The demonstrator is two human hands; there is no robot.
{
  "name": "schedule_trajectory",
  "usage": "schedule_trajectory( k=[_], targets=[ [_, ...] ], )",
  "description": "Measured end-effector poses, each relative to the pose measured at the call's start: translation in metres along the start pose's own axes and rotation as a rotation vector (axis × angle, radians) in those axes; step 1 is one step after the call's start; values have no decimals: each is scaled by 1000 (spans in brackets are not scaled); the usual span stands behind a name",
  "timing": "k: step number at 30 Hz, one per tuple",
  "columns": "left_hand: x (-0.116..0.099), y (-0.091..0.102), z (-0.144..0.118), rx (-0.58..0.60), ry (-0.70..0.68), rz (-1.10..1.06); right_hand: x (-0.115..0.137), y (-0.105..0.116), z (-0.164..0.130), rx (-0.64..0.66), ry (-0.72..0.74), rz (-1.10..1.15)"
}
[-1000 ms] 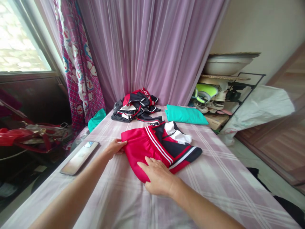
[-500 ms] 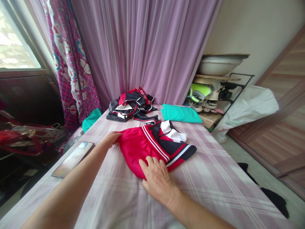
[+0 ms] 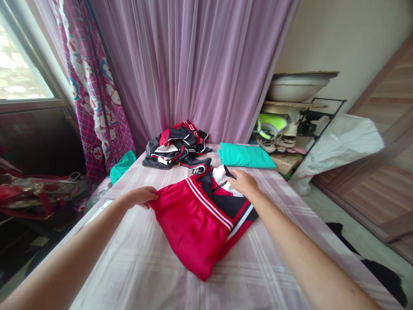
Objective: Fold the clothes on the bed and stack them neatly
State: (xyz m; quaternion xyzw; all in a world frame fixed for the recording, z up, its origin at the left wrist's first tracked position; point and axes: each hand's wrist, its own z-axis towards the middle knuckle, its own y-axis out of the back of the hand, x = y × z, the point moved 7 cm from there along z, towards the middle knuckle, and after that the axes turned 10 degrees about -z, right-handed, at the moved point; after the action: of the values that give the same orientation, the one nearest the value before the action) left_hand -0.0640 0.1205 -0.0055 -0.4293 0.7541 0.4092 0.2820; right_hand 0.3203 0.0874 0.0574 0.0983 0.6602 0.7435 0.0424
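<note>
A red garment [image 3: 190, 221] with white stripes and black-and-white panels lies partly folded on the pale checked table [image 3: 155, 275]. My left hand [image 3: 141, 197] pinches its left red corner. My right hand [image 3: 242, 181] rests on the garment's far white-and-black part, fingers down on the cloth. Whether the right hand grips the cloth is hard to tell.
A crumpled black, red and white pile of clothes [image 3: 176, 146] and a folded teal cloth [image 3: 245, 156] lie at the table's far end. A phone [image 3: 102, 205] lies by my left forearm. Purple curtains hang behind; a cluttered shelf rack [image 3: 295, 129] stands right.
My right hand left the garment's near red edge and reached to its far white-and-black part. The garment shifted closer to me. My left hand kept hold of its corner.
</note>
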Motion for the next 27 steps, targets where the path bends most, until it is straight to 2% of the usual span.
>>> schedule_trajectory(
  k=[3,6,9,13,15,17,23,27],
  targets=[
    [-2,3,4,-17,2,66,-36,-23,39,102,-145,-41],
    [-3,1,8,-33,-2,93,-56,-48,54,245,-198,-37],
    [-5,-5,12,28,-20,78,-63,-63,57,317,-167,-15],
    [-7,-15,17,109,-59,130,-59,-69,55,412,-134,-22],
    [-8,-19,17,106,-104,109,-51,-65,51,420,-93,-33],
    [-10,-23,13,96,-168,58,-41,-55,46,372,-58,-55],
    [-22,-27,-20,13,-386,39,-26,-11,24,21,10,-163],
    [-29,-26,-45,3,-431,-38,-22,25,22,-107,-2,-233]
  ],
)
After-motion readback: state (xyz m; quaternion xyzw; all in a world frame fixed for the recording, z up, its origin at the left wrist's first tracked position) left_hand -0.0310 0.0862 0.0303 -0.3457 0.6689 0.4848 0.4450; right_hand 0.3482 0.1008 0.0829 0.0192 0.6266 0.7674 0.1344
